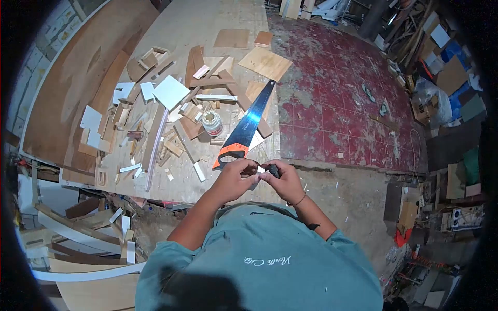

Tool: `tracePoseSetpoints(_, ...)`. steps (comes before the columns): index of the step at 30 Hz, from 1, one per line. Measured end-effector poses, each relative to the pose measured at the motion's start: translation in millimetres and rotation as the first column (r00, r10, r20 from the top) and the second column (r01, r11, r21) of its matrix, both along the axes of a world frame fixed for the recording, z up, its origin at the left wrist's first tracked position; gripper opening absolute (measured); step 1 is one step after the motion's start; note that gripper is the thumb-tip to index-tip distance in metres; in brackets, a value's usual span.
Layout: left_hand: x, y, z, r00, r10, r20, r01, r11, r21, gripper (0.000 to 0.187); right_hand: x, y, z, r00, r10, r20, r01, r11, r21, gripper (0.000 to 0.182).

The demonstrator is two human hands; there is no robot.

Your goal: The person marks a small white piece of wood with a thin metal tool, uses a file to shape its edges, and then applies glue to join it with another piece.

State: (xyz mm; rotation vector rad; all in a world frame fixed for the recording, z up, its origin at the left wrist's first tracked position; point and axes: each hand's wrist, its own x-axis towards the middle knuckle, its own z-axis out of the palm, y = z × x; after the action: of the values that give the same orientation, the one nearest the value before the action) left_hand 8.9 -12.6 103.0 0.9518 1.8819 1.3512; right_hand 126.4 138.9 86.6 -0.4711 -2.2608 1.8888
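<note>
Close in front of my body, at the table's near edge, both hands meet fingertip to fingertip. My left hand [237, 179] is closed in a pinch, its thumb and fingers on a small white piece [261, 169]. Pinching the same piece from the other side is my right hand [285, 182]. A small dark object [273, 170] shows among the right fingers; I cannot tell what it is. Just beyond my left hand lies a handsaw [248, 123], its orange and black handle toward me and its blade pointing away. An open glass jar [211, 124] stands left of the saw.
Wood offcuts [174, 147] and white-faced boards [171, 92] clutter the wooden table [199, 20]. A large brown panel [78, 78] leans at the left. More scrap strips [83, 228] are piled below left. Red tiled floor [342, 114] stretches right, with boxes [423, 109] along its edge.
</note>
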Motion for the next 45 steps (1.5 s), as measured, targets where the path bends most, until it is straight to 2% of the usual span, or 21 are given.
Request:
tracePoseSetpoints(2, 0, 3, 9, 0.999, 0.010, -0.042, -0.012, 0.998, -0.059, 0.030, -3, 4, -2, 1.000, -0.003, -0.025, 0.004, 1.000, 0.018, 0.026)
tracePoseSetpoints(9, -2, 16, 1, 0.996, 0.040, -0.077, -0.045, 0.997, -0.060, 0.025, -9, 17, 0, 0.995, 0.009, -0.101, -0.010, 1.000, -0.010, 0.028)
tracePoseSetpoints(12, -1, 22, 3, 0.998, 0.062, -0.002, -0.062, 0.997, -0.053, 0.022, -9, 24, -2, 0.992, 0.031, -0.122, -0.027, 0.999, 0.036, 0.027)
tracePoseSetpoints(17, 1, 30, -7, 0.990, 0.073, 0.120, -0.071, 0.997, -0.021, 0.021, -7, 30, -9, 0.992, 0.021, -0.124, -0.021, 1.000, 0.002, 0.027)
tracePoseSetpoints(20, 1, 30, -10, 0.995, 0.099, 0.030, -0.097, 0.994, -0.042, 0.022, -9, 29, -12, 0.987, 0.004, -0.159, -0.007, 1.000, -0.018, 0.026)
tracePoseSetpoints(25, 2, 20, -13, 0.986, 0.146, 0.080, -0.145, 0.989, -0.011, 0.023, -14, 24, -14, 0.981, 0.047, -0.188, -0.038, 0.998, 0.051, 0.024)
tracePoseSetpoints(27, 1, 16, -9, 0.985, 0.154, 0.072, -0.154, 0.988, -0.010, 0.024, -17, 20, -12, 0.967, 0.079, -0.241, -0.054, 0.993, 0.108, 0.022)
tracePoseSetpoints(31, -3, 4, -8, 0.981, 0.196, -0.010, -0.196, 0.981, -0.010, 0.024, -26, 6, -14, 0.971, 0.094, -0.218, -0.077, 0.993, 0.087, 0.023)
tracePoseSetpoints(32, -4, 1, -9, 0.978, 0.200, -0.051, -0.201, 0.980, -0.009, 0.024, -29, 1, -18, 0.968, 0.083, -0.236, -0.066, 0.995, 0.082, 0.023)
tracePoseSetpoints(37, -15, -11, -19, 0.981, 0.191, -0.030, -0.192, 0.981, -0.007, 0.023, -37, -21, -29, 0.962, 0.001, -0.272, 0.033, 0.992, 0.121, 0.024)
tracePoseSetpoints(42, -36, -40, -20, 0.992, 0.114, -0.053, -0.116, 0.993, -0.027, 0.022, -49, -61, -35, 0.969, -0.086, -0.232, 0.104, 0.992, 0.066, 0.022)
tracePoseSetpoints(44, -52, -57, -32, 0.995, 0.098, -0.023, -0.098, 0.995, 0.024, 0.021, -60, -82, -47, 0.967, -0.127, -0.222, 0.142, 0.989, 0.050, 0.022)
tracePoseSetpoints(45, -62, -65, -37, 0.996, 0.078, -0.031, -0.078, 0.997, 0.025, 0.021, -67, -91, -57, 0.970, -0.135, -0.200, 0.135, 0.991, -0.017, 0.022)
